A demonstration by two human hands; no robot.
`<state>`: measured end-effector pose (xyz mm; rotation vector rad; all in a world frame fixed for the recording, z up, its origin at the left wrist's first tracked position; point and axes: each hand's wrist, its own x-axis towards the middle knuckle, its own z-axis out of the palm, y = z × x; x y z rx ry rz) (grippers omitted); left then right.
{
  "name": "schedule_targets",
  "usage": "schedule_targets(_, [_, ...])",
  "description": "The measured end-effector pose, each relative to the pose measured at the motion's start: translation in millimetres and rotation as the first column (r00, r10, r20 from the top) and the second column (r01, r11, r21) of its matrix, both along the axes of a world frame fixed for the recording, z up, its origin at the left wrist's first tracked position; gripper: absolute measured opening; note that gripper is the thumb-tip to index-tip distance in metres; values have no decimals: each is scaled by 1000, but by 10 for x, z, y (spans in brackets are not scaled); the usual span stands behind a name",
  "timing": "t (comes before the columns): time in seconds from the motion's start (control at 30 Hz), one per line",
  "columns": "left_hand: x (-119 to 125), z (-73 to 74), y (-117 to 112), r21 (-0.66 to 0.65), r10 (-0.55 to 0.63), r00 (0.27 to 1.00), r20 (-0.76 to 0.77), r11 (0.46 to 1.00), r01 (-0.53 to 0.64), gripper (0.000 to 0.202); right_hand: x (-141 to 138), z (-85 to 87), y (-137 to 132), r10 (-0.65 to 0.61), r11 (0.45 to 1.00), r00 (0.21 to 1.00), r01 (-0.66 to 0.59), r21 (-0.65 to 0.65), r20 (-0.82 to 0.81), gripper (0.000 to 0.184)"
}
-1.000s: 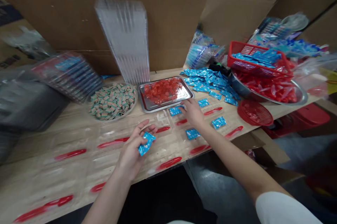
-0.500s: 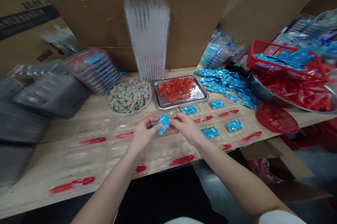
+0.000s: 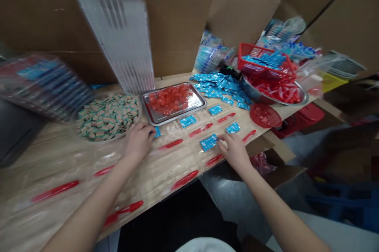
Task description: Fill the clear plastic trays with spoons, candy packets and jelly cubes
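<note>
My left hand [image 3: 139, 140] is closed at the front of the round bowl, its fingertips on a small blue packet [image 3: 157, 132] that is partly hidden behind them. To the right, my right hand [image 3: 233, 149] has its fingers pinched at the right edge of another blue packet [image 3: 209, 142] printed with white marks. A small pale spot shows at those fingertips, too blurred to name. Clear plastic trays lie in rows beneath the hands, with red-handled pieces such as this one [image 3: 185, 180] in their compartments. More blue packets [image 3: 188, 121] lie in the trays behind.
A bowl of small tan-and-green pieces [image 3: 108, 115] stands left of a metal tray [image 3: 196, 104] holding red pieces. Loose blue packets [image 3: 222, 84] are heaped behind. At right are a red basket [image 3: 266, 52], a metal bowl [image 3: 303, 96] and a small red sieve [image 3: 265, 115]. Stacked clear trays [image 3: 118, 38] lean on cardboard.
The hands held one blue packet together; they have parted, left hand to the left-hand packet, right hand to a packet lying in a tray. The view has swung right.
</note>
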<state>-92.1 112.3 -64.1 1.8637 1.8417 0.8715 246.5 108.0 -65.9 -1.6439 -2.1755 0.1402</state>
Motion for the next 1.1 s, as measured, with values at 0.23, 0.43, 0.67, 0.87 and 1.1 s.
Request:
schedule_targets(0.23, [-48, -51, 39, -19, -157, 902, -402, 986, 163, 26, -183, -96, -58, 52, 998, 998, -54, 30, 37, 13])
schedule_targets(0.43, [-26, -21, 10, 37, -164, 866, -473, 978, 206, 25, 336, 174, 708, -240, 959, 967, 250, -131, 85, 23])
schedule_targets(0.67, [867, 237, -334, 99, -431, 847, -311, 872, 480, 32, 860, 253, 2033, -586, 747, 781, 624, -231, 215, 58])
schedule_targets(0.87, [1300, 320, -323, 11, -571, 762, -306, 798, 602, 31, 596, -11, 2527, -605, 700, 762, 648, -300, 233, 68])
schedule_targets(1.1, [1097, 280, -184, 97, -515, 779, -358, 809, 580, 36, 734, -9, 2971, -426, 844, 871, 480, -239, 245, 91])
